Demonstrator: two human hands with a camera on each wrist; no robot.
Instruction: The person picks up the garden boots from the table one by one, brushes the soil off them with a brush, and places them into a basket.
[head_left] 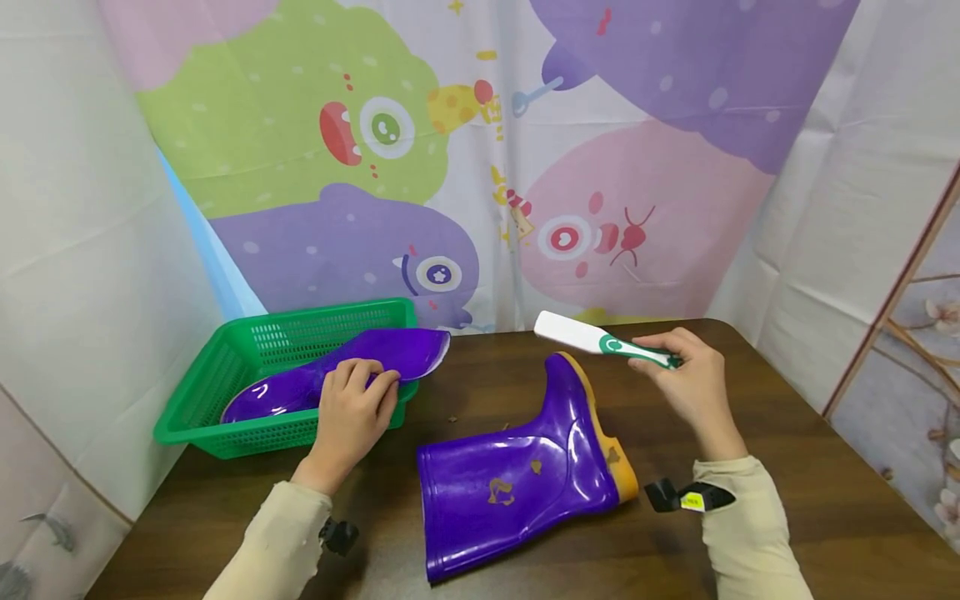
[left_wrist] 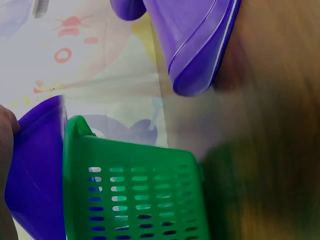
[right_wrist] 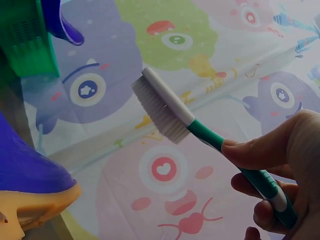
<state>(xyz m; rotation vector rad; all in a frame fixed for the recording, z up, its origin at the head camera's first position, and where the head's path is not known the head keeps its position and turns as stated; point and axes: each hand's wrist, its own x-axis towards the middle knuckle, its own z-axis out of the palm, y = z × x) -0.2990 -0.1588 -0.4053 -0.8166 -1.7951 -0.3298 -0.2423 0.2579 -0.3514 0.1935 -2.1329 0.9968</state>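
Note:
My right hand (head_left: pixel 693 387) holds a scrub brush (head_left: pixel 573 332) by its green and white handle, above the table. White bristles show under the brush's white head in the right wrist view. A purple rain boot (head_left: pixel 495 492) with a yellow sole lies on its side before me, brown smudges on its shaft and heel. My left hand (head_left: pixel 356 408) grips the shaft of a second purple rain boot (head_left: pixel 405 350), its fingers curled at the near edge. This boot lies in a green plastic basket (head_left: pixel 281 435), its open top sticking out over the basket's right end.
The dark wooden table (head_left: pixel 810 500) carries everything and ends against a cartoon-printed curtain (head_left: pixel 510 275). Small brown crumbs (head_left: pixel 452 419) lie between basket and near boot. White cloth hangs at both sides. Each sleeve bears a small black wrist camera (head_left: pixel 339 536).

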